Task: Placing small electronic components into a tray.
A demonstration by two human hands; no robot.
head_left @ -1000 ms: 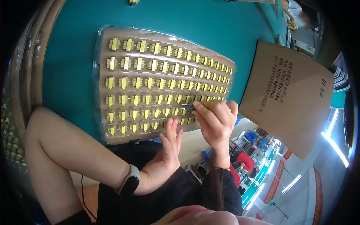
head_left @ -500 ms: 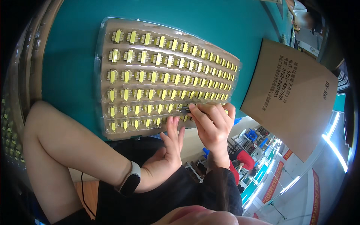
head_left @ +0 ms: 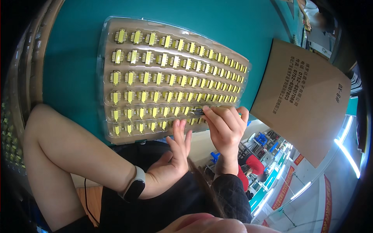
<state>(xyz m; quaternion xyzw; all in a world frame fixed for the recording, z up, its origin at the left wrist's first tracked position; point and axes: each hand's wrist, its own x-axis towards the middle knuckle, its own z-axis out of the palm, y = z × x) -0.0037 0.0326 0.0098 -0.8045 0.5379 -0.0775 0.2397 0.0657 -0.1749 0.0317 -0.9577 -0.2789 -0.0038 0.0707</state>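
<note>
A clear plastic tray (head_left: 163, 24) lies on the green table, with rows of small yellow-taped transformers (head_left: 145, 78) seated in its pockets. My right hand (head_left: 226, 126) is closed around dark, slim tweezers (head_left: 198, 111). Their metal tips point left, over the second row from the near edge, among the transformers; whether they touch one is too small to tell. My left hand (head_left: 176, 155) rests at the tray's near edge, fingers stretched and apart, with nothing in it. Its fingertips are beside the nearest row. Part of the near rows on the right is hidden by my right hand.
A cardboard flap (head_left: 301, 97) with dark print stands right of the tray. More filled trays (head_left: 13, 143) show at the far left, by my left elbow. Another person (head_left: 311, 15) sits at the far right corner; a person in red (head_left: 254, 165) is in the background.
My right hand and the tweezers have moved slightly right along the row, uncovering another transformer. My left hand has stayed nearly still.
</note>
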